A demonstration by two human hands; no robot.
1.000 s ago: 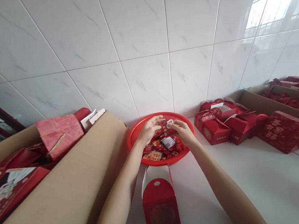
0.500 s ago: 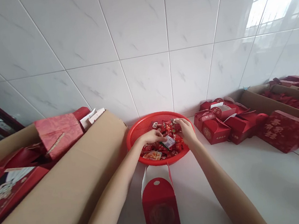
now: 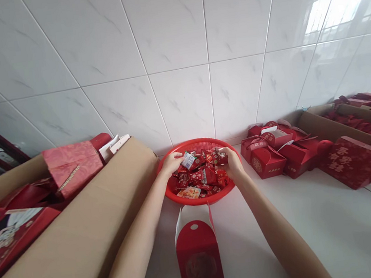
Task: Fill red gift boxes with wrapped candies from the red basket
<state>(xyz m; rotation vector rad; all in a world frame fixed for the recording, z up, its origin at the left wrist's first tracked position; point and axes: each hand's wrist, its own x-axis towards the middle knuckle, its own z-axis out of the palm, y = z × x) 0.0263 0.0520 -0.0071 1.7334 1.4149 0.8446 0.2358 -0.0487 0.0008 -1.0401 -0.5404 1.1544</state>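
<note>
Wrapped candies point(image 3: 202, 176), mostly red, lie in a red plastic basket point(image 3: 200, 201) at the centre. At the basket's left side, my left hand point(image 3: 172, 162) pinches a small white and blue packet point(image 3: 188, 159). My right hand point(image 3: 233, 163) is at the right side of the basket, its fingers closed round a dark red wrapped candy point(image 3: 221, 157). Nearer to me, in front of the basket, a red gift box point(image 3: 199, 260) stands upright with its top flaps open and a small round hole in the front flap.
A large cardboard box point(image 3: 80, 225) with red bags and packages fills the left. Closed red boxes point(image 3: 268, 162) are heaped right of the basket, beside a leaning red box point(image 3: 355, 161) and another cardboard box point(image 3: 321, 130). A tiled wall point(image 3: 181, 107) rises behind.
My left hand has moved left and slightly away from me, carrying the white and blue packet from mid-basket. My right hand has shifted slightly, and a dark red candy now shows at its fingers.
</note>
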